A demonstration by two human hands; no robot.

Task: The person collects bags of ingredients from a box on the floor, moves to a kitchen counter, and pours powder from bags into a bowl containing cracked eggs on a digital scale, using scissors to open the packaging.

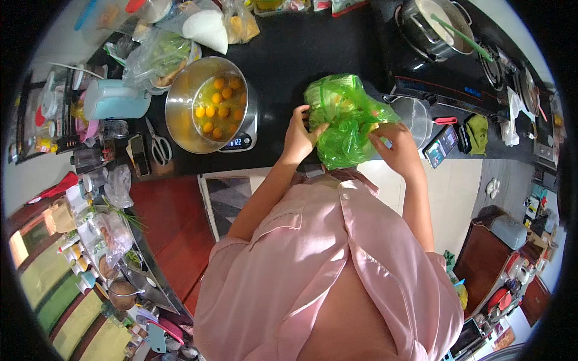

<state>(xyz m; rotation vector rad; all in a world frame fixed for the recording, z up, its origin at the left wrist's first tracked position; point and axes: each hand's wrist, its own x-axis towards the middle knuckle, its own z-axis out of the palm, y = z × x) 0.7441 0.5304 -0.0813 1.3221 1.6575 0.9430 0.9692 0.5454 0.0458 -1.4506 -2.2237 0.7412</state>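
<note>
To the right of the steel bowl with egg yolks, a green plastic bag is at the dark counter. Nearer the bowl, the left hand touches its side, thumb and fingers parted. Farther from the bowl, the right hand has fingers at the plastic; I cannot tell if they pinch. Probably the film is light, soft and slippery, so gathered folds should give safer hold than smooth sides.

Black counter, pale tiled floor.
</note>
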